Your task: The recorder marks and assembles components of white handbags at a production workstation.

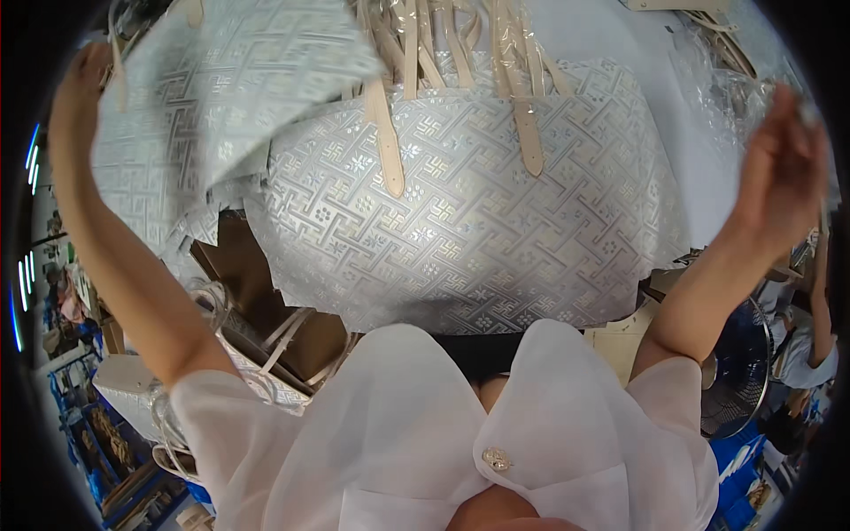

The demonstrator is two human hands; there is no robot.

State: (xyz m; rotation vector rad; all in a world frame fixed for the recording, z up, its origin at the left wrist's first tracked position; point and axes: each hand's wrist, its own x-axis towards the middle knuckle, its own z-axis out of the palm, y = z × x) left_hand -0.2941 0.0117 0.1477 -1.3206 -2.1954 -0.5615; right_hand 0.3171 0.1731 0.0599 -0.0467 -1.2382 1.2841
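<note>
Left hand: my left hand (81,84) is raised high at the upper left, its fingers closed on the edge of a silver patterned bag (221,97) that hangs tilted in front of me.
Right hand: my right hand (784,164) is raised at the upper right beside crinkled clear plastic wrap (735,80); the hand is blurred, so I cannot tell how far its fingers are open or whether they grip the wrap.
Held bag: pale silver-grey with an embossed geometric weave, up at the left, overlapping the bigger bag's upper left corner.
Large bag: a second silver patterned tote (478,230) lies flat across the middle, between my two arms, just beyond my chest.
Straps: beige handle straps (527,115) wrapped in clear film lie over the tote's upper part, several side by side.
Bench: a white bench (682,150) shows past the tote's right edge.
Lower left: more bags with pale straps (266,354) are stacked under my left arm.
Right edge: a dark round fan (735,372) stands low, and another person's arm (819,310) shows beside it.
</note>
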